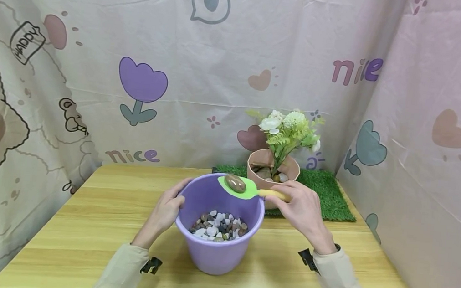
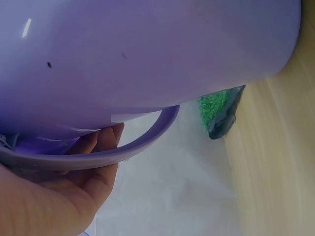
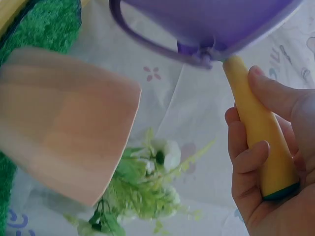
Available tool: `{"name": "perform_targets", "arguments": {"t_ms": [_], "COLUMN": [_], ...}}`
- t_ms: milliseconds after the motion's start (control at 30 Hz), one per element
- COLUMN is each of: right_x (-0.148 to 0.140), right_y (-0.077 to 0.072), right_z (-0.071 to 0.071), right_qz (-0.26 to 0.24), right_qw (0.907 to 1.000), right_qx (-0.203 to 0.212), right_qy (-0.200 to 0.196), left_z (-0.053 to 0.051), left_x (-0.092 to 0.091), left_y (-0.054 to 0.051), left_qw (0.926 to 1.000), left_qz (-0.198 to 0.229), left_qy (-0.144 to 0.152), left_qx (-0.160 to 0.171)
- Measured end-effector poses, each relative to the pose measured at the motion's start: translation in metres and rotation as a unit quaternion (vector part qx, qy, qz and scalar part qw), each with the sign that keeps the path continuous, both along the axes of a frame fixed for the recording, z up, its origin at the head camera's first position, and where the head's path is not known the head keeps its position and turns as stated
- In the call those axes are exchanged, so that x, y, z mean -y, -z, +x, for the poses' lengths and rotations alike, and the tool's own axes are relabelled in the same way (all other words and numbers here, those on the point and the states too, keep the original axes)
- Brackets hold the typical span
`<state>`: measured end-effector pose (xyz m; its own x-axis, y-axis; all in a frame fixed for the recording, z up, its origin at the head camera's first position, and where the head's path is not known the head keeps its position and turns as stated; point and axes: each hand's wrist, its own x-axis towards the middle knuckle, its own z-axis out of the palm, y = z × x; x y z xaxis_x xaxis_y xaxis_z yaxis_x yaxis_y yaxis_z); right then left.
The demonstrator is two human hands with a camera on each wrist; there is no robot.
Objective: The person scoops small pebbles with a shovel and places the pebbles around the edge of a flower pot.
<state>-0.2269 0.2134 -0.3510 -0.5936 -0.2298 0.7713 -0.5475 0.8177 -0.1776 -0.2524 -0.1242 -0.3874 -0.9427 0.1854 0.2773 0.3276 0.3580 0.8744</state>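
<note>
A purple bucket (image 1: 216,255) stands on the table with mixed pebbles (image 1: 215,228) in its bottom. On its left side my left hand (image 1: 167,209) grips the rim, thumb over the edge; the left wrist view shows the bucket's carrying handle (image 2: 142,145) passing across the fingers (image 2: 104,139). My right hand (image 1: 300,209) holds a small garden trowel (image 1: 252,190) by its yellow handle (image 3: 261,128). The green blade lies over the bucket's far right rim, and a smooth brown stone (image 1: 235,183) rests on it.
Behind the bucket, a pale pink pot (image 1: 258,176) with stones and white artificial flowers (image 1: 291,126) stands on a green turf mat (image 1: 334,201). Printed cloth (image 1: 214,97) hangs behind the wooden table (image 1: 82,236) and along both sides.
</note>
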Motion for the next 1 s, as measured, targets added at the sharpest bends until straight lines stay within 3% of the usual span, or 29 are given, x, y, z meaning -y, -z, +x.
{"name": "perform_targets", "arguments": {"t_ms": [367,633,1000], "right_x": [-0.030,-0.049,-0.061], "right_y": [-0.002,0.005,0.011], "right_z": [-0.004,-0.009,-0.018], "right_qz": [0.006,-0.006,-0.036], "right_qw": [0.9966,0.9907,0.9831], "right_qx": [0.020,0.017,0.040], "right_qy": [0.080,0.135,0.175], "left_z": [0.000,0.001,0.001], "left_x": [-0.001,-0.001,-0.002], "left_y": [-0.001,0.000,-0.001], "left_qw": [1.0000,1.0000,0.9999], "left_qz": [0.000,0.002,0.008], "left_qy": [-0.001,0.000,0.001], "left_qx": [0.000,0.004,0.007]}}
